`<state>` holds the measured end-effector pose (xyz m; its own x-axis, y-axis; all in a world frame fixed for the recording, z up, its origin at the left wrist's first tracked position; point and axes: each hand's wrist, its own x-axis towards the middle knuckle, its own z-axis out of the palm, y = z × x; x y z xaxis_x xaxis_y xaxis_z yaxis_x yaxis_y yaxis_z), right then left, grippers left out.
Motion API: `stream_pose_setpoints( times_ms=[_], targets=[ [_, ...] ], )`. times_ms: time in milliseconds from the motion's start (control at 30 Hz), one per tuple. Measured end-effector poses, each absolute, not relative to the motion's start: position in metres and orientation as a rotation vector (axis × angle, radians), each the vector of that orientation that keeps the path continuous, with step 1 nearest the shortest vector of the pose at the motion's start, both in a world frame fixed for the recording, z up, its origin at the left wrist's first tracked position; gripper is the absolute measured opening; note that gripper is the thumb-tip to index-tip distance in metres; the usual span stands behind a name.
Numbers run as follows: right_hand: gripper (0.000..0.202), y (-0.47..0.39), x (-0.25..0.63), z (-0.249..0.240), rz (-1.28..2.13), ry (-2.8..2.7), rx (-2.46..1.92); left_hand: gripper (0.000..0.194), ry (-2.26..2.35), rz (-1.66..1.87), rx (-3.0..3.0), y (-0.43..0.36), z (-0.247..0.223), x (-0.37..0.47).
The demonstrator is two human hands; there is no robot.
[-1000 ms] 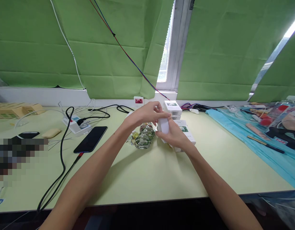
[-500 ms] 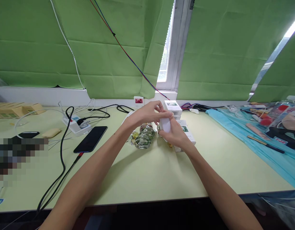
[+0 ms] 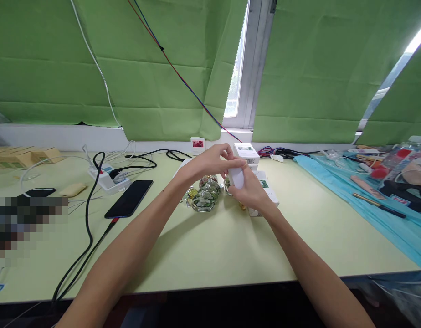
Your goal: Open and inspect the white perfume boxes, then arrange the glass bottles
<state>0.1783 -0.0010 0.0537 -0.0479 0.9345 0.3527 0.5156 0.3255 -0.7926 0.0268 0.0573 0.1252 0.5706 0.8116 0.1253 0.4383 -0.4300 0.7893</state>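
My right hand (image 3: 253, 189) is wrapped round a small white box (image 3: 236, 177), its thumb pressed on the near face. Reaching over from the other side, my left hand (image 3: 217, 157) pinches at the top end of that box with bent fingers. Just what the left fingertips grip is partly hidden. Below the left hand, several greenish glass bottles (image 3: 205, 198) lie close together on the table. White printed boxes stand by the right hand: a stacked one (image 3: 246, 152) behind it and another box (image 3: 269, 191) beside it.
A black phone (image 3: 129, 199) with a cable lies left, near a white power strip (image 3: 110, 177). Yellow boxes (image 3: 22, 157) line the far left. A blue cloth (image 3: 371, 196) on the right bears a pen (image 3: 379, 205) and other items. The table's front edge (image 3: 213, 289) is nearest me.
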Motion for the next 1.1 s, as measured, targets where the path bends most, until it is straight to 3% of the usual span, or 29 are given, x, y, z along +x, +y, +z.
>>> stream_pose_setpoints(
  times_ms=[1100],
  targets=[
    [0.069,-0.0034,0.1801,0.0548,0.616,-1.742,-1.244,0.039,1.027,0.649,2.120,0.0575,0.1238,0.0295]
  ],
)
